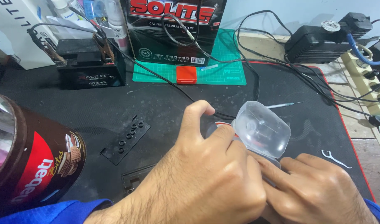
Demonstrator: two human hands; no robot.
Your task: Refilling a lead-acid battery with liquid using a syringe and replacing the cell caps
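Note:
My left hand (206, 166) and my right hand (318, 188) meet low in the head view, both closed around a small device topped by a clear plastic dome cover (262, 129). A bit of red shows under the dome by my left fingers. A black cable (177, 87) runs from the back of the mat into the device under my left thumb. What lies beneath my palms is hidden.
A black mat (157, 103) covers the bench. On it lie a flat black strip with holes (125, 142), a small black battery with clips (90, 62), a big battery box (173, 29), a red block (186, 74), a thin probe (283, 105), a white floss pick (335, 158). Brown snack jar (32, 157) at left.

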